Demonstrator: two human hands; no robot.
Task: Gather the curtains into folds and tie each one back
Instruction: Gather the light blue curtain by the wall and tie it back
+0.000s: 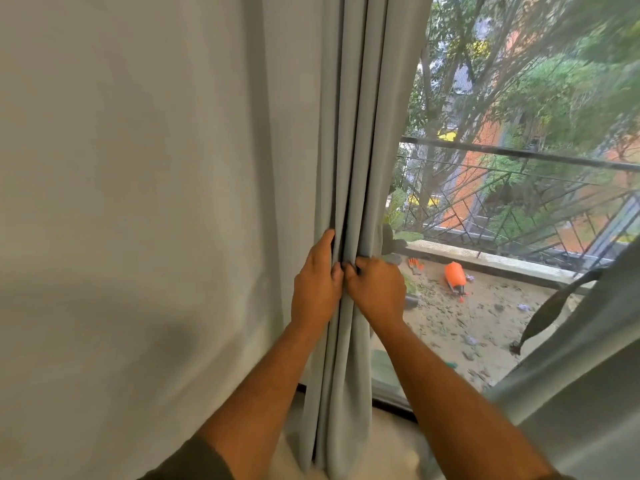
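Note:
A pale grey-blue curtain (360, 140) hangs in the middle of the head view, bunched into several vertical folds beside a plain wall. My left hand (317, 285) grips the left side of the folds at about waist height. Pressed against it, my right hand (375, 289) holds the right side of the same bunch, knuckles touching. A second curtain (588, 393) of the same cloth hangs loose at the lower right edge. No tie-back is visible.
A pale wall (138, 202) fills the left half. Behind the glass (502, 237) lies a balcony with a dark metal railing (519, 154), an orange sprayer (455, 276), scattered debris and trees. A dark plant leaf (550, 306) hangs near the right curtain.

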